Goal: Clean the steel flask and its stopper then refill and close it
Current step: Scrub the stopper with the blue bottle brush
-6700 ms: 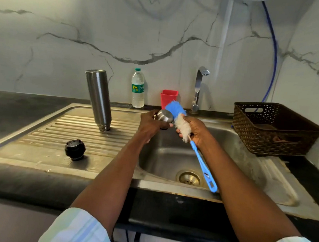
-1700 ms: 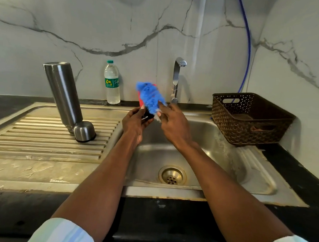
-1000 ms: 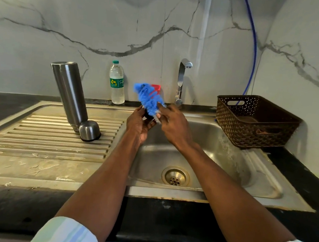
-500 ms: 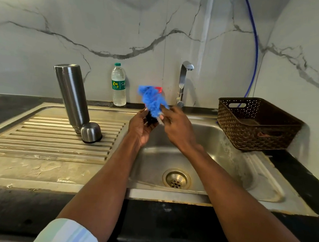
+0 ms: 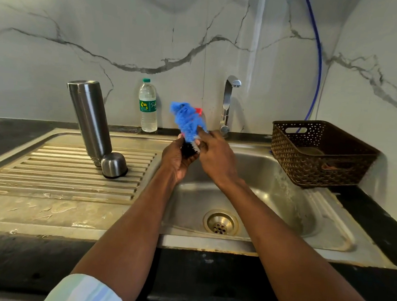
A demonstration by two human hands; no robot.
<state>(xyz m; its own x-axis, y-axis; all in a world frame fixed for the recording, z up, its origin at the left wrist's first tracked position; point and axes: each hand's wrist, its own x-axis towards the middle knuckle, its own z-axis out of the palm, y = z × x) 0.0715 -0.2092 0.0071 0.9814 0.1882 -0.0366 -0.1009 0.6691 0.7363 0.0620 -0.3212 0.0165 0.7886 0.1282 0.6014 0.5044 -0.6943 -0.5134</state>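
my left hand [image 5: 177, 157] grips the small black stopper [image 5: 188, 149] over the basin | my right hand [image 5: 216, 154] holds the fluffy blue bottle brush [image 5: 187, 120] against it | inverted steel flask [image 5: 90, 121] stands well left of my left hand

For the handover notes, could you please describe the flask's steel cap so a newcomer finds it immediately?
Start at the ribbed draining board left of the sink basin. The steel flask stands there inverted; the steel cap sits against its base, a short dome, unlike the tall flask.
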